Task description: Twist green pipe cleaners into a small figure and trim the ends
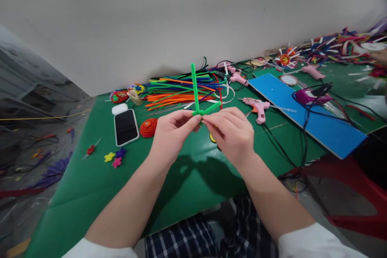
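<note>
Between my two hands, above the green table, is a bright green pipe cleaner (195,86) bent at its middle. One length stands up and another slants off to the right. My left hand (173,131) pinches it near the bend with thumb and forefinger. On the other side, my right hand (231,131) grips it at the bend with its fingertips. A coiled orange piece (148,127) lies on the table just left of my left hand. Something yellow (213,138) shows partly from behind my right hand.
Loose pipe cleaners (169,98) in several colours lie at the back. A pink glue gun (256,108) and a blue board (305,113) are on the right, with cables. Left are a phone (126,127), a white case (120,109) and small flowers (117,162). A co-worker's hand (380,56) shows far right.
</note>
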`<action>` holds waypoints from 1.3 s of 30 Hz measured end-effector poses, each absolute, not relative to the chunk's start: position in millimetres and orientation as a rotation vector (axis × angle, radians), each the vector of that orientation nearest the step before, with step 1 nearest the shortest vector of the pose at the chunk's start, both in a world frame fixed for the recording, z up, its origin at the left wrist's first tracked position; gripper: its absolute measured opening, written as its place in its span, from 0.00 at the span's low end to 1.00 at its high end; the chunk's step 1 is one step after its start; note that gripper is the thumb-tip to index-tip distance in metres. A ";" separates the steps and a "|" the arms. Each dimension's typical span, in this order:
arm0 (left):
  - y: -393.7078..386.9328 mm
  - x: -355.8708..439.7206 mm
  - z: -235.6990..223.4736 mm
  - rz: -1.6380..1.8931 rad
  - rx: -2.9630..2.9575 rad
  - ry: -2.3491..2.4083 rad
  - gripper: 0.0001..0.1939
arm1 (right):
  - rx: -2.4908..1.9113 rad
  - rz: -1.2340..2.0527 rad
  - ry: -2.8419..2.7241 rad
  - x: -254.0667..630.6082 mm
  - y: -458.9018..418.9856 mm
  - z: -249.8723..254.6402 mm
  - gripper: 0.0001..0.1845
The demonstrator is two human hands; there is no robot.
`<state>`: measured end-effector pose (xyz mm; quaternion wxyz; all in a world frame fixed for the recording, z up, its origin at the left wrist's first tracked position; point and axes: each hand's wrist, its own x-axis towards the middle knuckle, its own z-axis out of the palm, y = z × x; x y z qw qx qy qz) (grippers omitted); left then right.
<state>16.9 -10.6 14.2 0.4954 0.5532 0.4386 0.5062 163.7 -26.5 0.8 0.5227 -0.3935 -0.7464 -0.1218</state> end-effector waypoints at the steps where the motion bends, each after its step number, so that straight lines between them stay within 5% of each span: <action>1: -10.1 15.7 14.9 1.192 1.389 1.070 0.08 | -0.989 -0.311 -1.812 167.0 -28.4 5.3 0.05; 21: -14.4 5.7 28.6 0.777 2.091 1.173 0.10 | -1.000 -0.267 -2.047 176.9 -24.1 9.8 0.06; 31: -16.2 4.5 21.1 0.852 1.768 1.137 0.10 | -1.088 0.490 -1.892 186.0 -23.5 9.3 0.07; 39: -34.6 -23.1 -27.8 1.135 1.184 1.129 0.13 | -1.282 0.514 -1.960 190.3 -19.7 -4.7 0.12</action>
